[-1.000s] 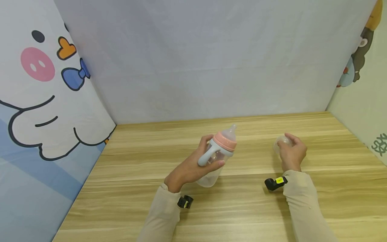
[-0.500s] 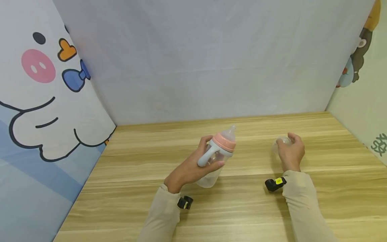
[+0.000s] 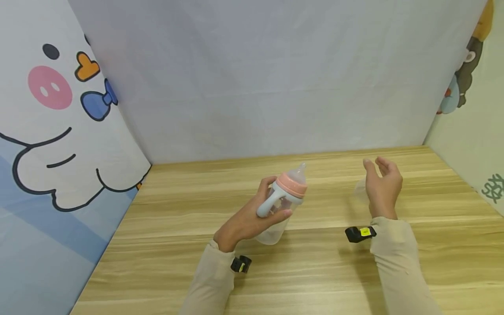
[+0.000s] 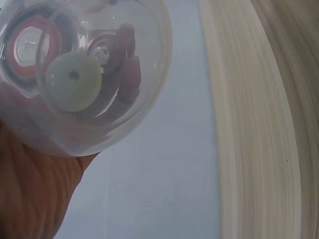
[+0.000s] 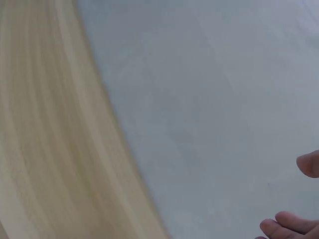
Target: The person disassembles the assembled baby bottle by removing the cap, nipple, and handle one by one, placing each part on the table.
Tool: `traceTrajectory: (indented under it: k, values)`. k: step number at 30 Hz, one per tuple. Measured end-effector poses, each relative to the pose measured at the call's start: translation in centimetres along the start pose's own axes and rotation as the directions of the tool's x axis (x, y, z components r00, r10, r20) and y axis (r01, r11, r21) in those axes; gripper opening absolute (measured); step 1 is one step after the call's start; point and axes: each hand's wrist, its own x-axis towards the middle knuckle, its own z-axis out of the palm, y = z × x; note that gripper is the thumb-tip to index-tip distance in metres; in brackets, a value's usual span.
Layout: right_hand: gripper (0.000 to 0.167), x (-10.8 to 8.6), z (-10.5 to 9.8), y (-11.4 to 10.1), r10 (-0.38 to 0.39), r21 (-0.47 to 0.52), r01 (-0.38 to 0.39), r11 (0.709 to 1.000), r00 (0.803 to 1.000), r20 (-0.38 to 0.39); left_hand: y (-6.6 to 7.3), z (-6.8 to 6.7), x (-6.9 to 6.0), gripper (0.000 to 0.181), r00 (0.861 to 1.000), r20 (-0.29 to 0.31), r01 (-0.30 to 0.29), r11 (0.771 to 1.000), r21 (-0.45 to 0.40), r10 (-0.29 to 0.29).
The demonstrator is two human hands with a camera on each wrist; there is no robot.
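While the table [image 3: 311, 271] reaches past both hands to its far edge and wood spans the gap between them, the left hand [image 3: 250, 218] grips a tilted bottle [image 3: 291, 186]; the right hand [image 3: 383, 188], thumb and fingers apart, hovers just beside a clear cap [image 3: 360, 191].

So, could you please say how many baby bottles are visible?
1 baby bottle, tilted in the left hand; the clear piece partly behind the right hand looks like a cover.

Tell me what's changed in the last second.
The right hand has let go of the clear cap and moved upward in the head view. The cap, partly hidden, stays about where it was; the left hand still holds the bottle.
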Motion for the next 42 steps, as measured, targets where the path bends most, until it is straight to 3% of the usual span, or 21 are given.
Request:
traceTrajectory:
  k: [6,14,23,28,36,42]
  values:
    - [0.058,-1.6,0.4,-2.5,-0.122,0.082,0.122,0.989,0.993,-0.001,-0.1,-0.1,0.0,0.073,1.000,-0.005,-0.017,1.000,0.010,0.017]
    - [0.050,-4.8,0.8,-6.1,-0.261,0.252,0.249,0.935,0.965,0.012,0.2,-0.1,0.0,0.072,1.000,-0.006,-0.016,1.000,0.010,0.017]
    - [0.043,-7.8,1.2,-8.0,-0.355,0.370,0.299,0.880,0.930,0.093,0.3,-0.1,0.0,0.073,0.999,0.001,-0.032,0.999,0.006,0.032]
    - [0.040,-9.3,1.4,-8.8,-0.408,0.418,0.318,0.851,0.901,0.145,0.3,-0.2,-0.1,0.074,1.000,0.000,-0.026,1.000,0.014,0.026]
    - [0.043,-10.8,2.1,-9.2,-0.446,0.404,0.334,0.852,0.866,0.225,0.4,-0.2,0.0,0.076,1.000,-0.004,-0.023,0.999,0.027,0.023]
    - [0.050,-11.1,3.1,-8.3,-0.445,0.306,0.354,0.884,0.837,0.318,0.4,-0.1,0.1,0.078,0.999,-0.004,-0.035,0.999,0.016,0.035]
